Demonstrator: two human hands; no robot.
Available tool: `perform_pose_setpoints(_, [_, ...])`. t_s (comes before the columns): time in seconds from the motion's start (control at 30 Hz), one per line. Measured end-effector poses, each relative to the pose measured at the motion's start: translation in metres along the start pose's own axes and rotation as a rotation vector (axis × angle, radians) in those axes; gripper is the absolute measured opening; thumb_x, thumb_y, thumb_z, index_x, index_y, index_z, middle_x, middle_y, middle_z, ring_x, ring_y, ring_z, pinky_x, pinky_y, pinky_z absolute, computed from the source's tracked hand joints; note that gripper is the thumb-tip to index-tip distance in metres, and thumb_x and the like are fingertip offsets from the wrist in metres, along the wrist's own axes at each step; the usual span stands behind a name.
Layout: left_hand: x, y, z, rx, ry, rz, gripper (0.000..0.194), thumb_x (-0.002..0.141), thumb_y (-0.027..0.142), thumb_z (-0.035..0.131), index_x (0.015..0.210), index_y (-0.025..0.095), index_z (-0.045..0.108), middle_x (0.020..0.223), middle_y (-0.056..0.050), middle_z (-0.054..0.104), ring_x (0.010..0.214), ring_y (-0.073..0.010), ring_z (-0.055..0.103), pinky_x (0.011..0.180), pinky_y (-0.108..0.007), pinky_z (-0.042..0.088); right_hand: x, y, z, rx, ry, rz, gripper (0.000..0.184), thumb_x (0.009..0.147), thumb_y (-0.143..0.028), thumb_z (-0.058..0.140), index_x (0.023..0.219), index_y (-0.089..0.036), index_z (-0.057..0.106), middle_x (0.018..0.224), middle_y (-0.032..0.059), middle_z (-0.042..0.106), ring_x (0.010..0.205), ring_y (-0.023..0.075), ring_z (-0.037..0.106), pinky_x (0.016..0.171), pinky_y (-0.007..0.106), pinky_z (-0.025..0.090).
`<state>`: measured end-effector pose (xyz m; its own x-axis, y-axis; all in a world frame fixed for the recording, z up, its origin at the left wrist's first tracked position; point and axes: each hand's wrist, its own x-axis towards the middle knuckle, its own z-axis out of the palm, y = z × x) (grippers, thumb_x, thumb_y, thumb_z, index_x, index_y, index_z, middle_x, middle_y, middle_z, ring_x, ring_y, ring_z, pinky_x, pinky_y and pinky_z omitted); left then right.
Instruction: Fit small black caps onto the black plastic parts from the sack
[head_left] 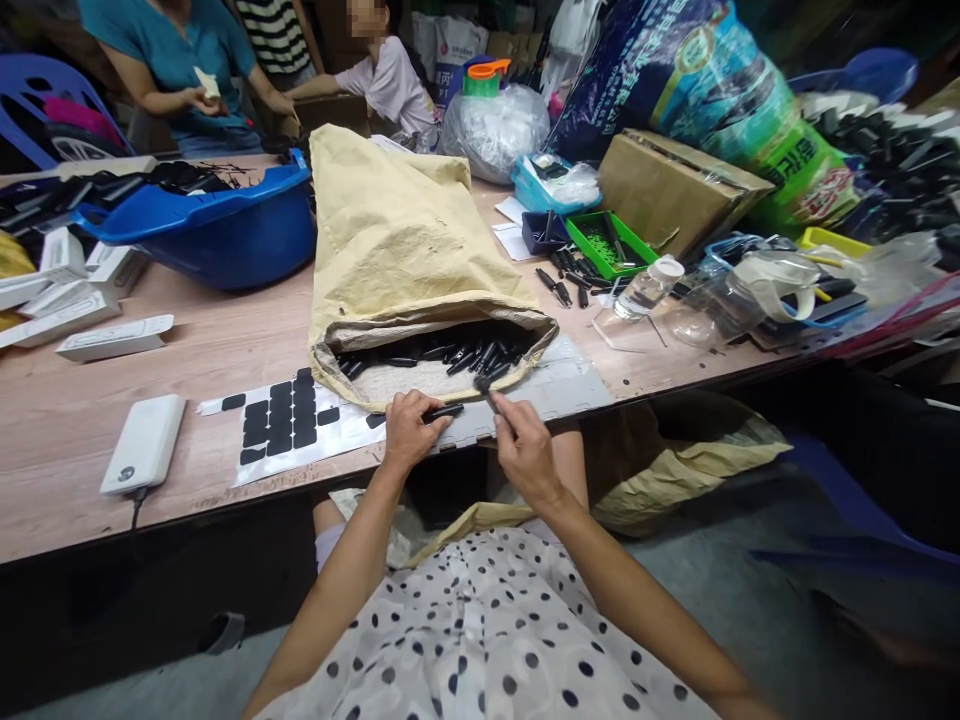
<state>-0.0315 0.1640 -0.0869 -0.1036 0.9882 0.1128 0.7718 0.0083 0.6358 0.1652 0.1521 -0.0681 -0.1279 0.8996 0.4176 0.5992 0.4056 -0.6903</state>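
Note:
At the table's front edge, my left hand [409, 428] is closed on a short black stick-shaped piece [445, 411], which points to the right. Just to the right, my right hand [523, 445] grips a thin tool with a dark rounded head [482, 383]; its exact kind is too small to tell. Directly ahead lies a yellow woven sack [405, 240], its mouth facing me. Many black pieces [480, 355] of similar shape lie inside the opening. A grey board [574, 375] is partly under the sack. To the left, a white sheet [262, 465] carries rows of black stickers [281, 420].
A white power bank [142, 445] with a cable and several white boxes [116, 338] are at left, below a blue basin [217, 230]. Rightward stand a green tray [607, 245], a clear bottle [649, 288] and a cardboard box [675, 190]. Other people work across the table.

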Motion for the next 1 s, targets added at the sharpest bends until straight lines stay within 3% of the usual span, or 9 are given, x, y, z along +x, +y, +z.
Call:
perform_pose_setpoints(0.1, [-0.001,0.0,0.001,0.003,0.009,0.012,0.017,0.074,0.023,0.079,0.091,0.025,0.077,0.086,-0.003,0.066,0.091,-0.0228,0.054,0.086,-0.037,0.041,0.019,0.015,-0.019,-0.155,0.173,0.074,0.045,0.102,-0.031,0.036,0.129,-0.012,0.066,0.107,0.0143,0.064,0.101,0.0213,0.061,0.094,0.032,0.05])
perform_pose_setpoints(0.23, [-0.001,-0.002,0.002,0.011,0.011,0.018,0.018,0.074,0.022,0.077,0.092,0.025,0.077,0.087,-0.004,0.065,0.092,-0.0232,0.053,0.086,-0.037,0.041,0.049,0.055,-0.042,-0.439,0.295,0.315,0.05,0.096,-0.021,0.034,0.136,-0.011,0.062,0.108,0.0165,0.059,0.102,0.0244,0.056,0.095,0.035,0.046])
perform_pose_setpoints(0.37, [-0.001,-0.004,0.003,0.007,0.021,0.035,0.017,0.074,0.023,0.075,0.091,0.025,0.077,0.088,-0.004,0.065,0.092,-0.0237,0.053,0.084,-0.038,0.041,0.073,0.091,-0.051,-0.545,0.214,0.564,0.051,0.089,-0.015,0.039,0.131,-0.014,0.067,0.1,0.0139,0.053,0.092,0.0246,0.054,0.085,0.034,0.044])
perform_pose_setpoints(0.47, [-0.002,-0.006,0.002,0.007,0.009,0.036,0.019,0.074,0.023,0.075,0.093,0.025,0.077,0.087,-0.004,0.065,0.092,-0.0235,0.053,0.084,-0.037,0.041,0.083,0.1,-0.049,-0.586,0.133,0.668,0.05,0.089,-0.013,0.043,0.131,-0.018,0.069,0.102,0.0135,0.051,0.093,0.0247,0.053,0.082,0.034,0.041])
perform_pose_setpoints(0.7, [-0.003,-0.008,0.002,0.019,0.014,0.058,0.017,0.076,0.025,0.075,0.093,0.025,0.076,0.087,-0.004,0.064,0.091,-0.0235,0.053,0.085,-0.038,0.041,0.085,0.093,-0.035,-0.687,0.081,0.646,0.049,0.093,-0.013,0.042,0.134,-0.024,0.066,0.112,0.016,0.05,0.105,0.0283,0.047,0.085,0.038,0.039])
perform_pose_setpoints(1.0, [-0.004,-0.01,0.002,0.002,0.026,0.064,0.017,0.076,0.027,0.073,0.093,0.026,0.077,0.085,-0.005,0.065,0.091,-0.0241,0.053,0.085,-0.038,0.041,0.081,0.088,-0.029,-0.751,0.096,0.577,0.046,0.094,-0.015,0.04,0.132,-0.017,0.065,0.114,0.0196,0.052,0.104,0.0304,0.046,0.083,0.041,0.037])
